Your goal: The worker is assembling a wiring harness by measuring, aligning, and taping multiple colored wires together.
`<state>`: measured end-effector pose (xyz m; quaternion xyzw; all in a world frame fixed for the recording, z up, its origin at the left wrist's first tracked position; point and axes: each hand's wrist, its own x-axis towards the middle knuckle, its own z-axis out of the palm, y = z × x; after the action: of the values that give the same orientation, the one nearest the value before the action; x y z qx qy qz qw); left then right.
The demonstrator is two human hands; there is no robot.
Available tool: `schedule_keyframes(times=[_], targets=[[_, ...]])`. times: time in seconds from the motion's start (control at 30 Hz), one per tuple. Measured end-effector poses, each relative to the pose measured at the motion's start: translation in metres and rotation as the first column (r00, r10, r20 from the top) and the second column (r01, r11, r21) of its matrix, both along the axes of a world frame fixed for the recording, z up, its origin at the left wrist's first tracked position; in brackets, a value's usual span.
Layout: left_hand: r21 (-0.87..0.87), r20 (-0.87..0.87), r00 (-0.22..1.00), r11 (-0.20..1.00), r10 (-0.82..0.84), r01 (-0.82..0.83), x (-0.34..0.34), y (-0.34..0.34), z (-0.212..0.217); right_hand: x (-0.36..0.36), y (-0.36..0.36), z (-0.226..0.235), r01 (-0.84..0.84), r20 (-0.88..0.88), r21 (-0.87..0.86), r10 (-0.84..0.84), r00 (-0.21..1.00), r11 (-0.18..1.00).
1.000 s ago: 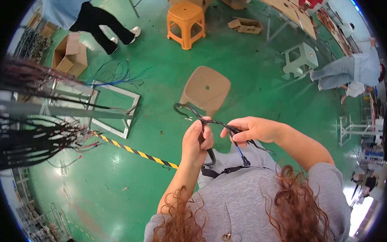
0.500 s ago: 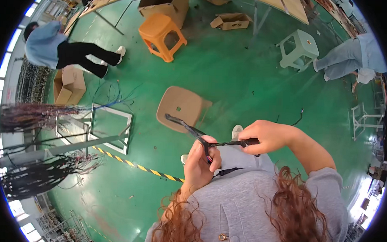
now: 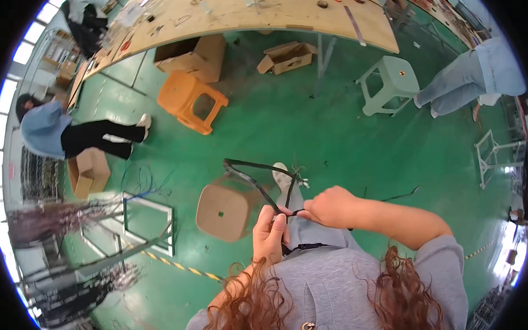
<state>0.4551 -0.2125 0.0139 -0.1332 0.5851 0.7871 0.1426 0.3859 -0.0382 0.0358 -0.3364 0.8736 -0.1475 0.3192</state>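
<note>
A black-wrapped wire harness rises from my left hand, bends sharply above the beige stool and runs back towards my legs. Loose pale ends hang near my shoe. My left hand is closed around the harness where its strands meet, thumb on top. Just right of it, my right hand pinches a short black strand coming out of that junction. Its fingertips hide whether this is a branch or tape. Beyond my right forearm a thin black wire end sticks out.
A beige stool stands ahead-left, with orange and pale green stools farther off. Wire bundles hang by a metal frame at left. A long worktable spans the back. Two people stand at the sides.
My right hand has come left and down, close to my left hand. The harness now shows a folded-back length towards my shoe. My view has tilted up, showing more of the worktable.
</note>
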Motion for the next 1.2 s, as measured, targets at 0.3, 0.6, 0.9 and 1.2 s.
schedule_keyframes(times=[0.3,0.6,0.9,1.2], targets=[[0.263,0.003,0.99,0.955,-0.143,0.137,-0.177,0.006,0.001,-0.131,0.022,-0.012,0.307,0.078,-0.2,-0.297,0.952,0.93],[0.025,0.03,1.0,1.0,0.004,-0.005,-0.325,0.036,0.012,-0.368,0.179,-0.135,0.825,-0.226,-0.287,-0.871,0.435,0.487],[0.013,0.141,0.957,0.967,0.252,-0.256,-0.432,0.075,0.021,-0.546,0.315,-0.232,0.947,-0.445,0.118,-0.836,0.32,0.299],[0.002,0.283,0.907,0.945,0.313,-0.327,-0.501,0.113,0.035,-0.572,0.369,-0.276,0.946,-0.115,0.111,-0.942,0.317,0.305]])
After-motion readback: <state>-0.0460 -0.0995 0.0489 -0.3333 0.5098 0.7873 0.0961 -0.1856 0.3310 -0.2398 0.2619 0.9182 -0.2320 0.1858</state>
